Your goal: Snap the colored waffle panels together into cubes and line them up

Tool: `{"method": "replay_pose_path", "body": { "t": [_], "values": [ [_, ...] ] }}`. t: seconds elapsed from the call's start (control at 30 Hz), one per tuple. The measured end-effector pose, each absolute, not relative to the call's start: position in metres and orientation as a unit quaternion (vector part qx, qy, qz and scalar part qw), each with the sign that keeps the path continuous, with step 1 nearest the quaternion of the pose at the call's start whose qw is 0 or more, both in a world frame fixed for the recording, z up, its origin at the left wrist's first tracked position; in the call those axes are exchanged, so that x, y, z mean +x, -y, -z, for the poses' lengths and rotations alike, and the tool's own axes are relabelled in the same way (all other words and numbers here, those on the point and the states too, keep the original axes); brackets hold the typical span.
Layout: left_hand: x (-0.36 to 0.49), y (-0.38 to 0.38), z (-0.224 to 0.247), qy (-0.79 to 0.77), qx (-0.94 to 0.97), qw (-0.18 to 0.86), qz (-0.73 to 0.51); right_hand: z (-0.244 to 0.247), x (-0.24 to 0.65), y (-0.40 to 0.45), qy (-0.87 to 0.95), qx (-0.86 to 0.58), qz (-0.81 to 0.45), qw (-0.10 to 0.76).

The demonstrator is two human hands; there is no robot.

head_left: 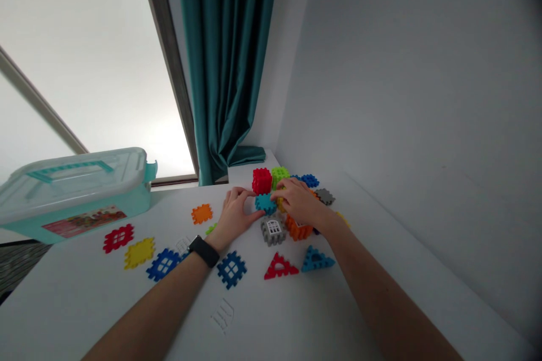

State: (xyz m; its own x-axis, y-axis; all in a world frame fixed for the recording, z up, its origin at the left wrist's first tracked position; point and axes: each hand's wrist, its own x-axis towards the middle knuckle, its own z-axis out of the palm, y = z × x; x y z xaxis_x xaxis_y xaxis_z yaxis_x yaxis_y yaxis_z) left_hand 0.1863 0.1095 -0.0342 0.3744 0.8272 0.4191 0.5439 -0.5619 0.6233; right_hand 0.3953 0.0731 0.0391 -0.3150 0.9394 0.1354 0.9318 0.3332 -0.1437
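A turquoise notched building tile lies between my two hands among the assembled blocks. My left hand, with a black watch on its wrist, has thumb and finger at the tile's left edge. My right hand reaches over from the right, fingertips at the tile's right side, its palm above an orange block. Behind stand a red cube and a lime green block. A grey block with a white window sits in front. A yellow piece is partly hidden under my right hand.
Loose tiles lie leftward: orange, red, yellow and blue window tiles. A red triangle and a blue triangle lie nearer. A lidded turquoise box stands left. The wall borders the right.
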Motion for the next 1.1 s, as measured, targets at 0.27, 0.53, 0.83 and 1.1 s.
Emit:
{"method": "replay_pose_path", "body": {
  "t": [0.27,0.53,0.83,1.1],
  "values": [
    [0.182,-0.108,0.023,-0.427,0.813,0.183,-0.350,-0.047,0.390,-0.068,0.821,-0.560,-0.025,0.108],
    [0.157,-0.097,0.004,-0.463,0.811,0.151,-0.325,-0.048,0.371,-0.062,0.842,-0.526,-0.025,0.117],
    [0.089,-0.073,-0.014,-0.471,0.834,0.091,-0.272,-0.043,0.330,-0.047,0.873,-0.467,-0.016,0.140],
    [0.029,-0.046,-0.012,-0.478,0.842,0.034,-0.247,-0.032,0.288,-0.036,0.894,-0.429,-0.036,0.126]
  ]
}}
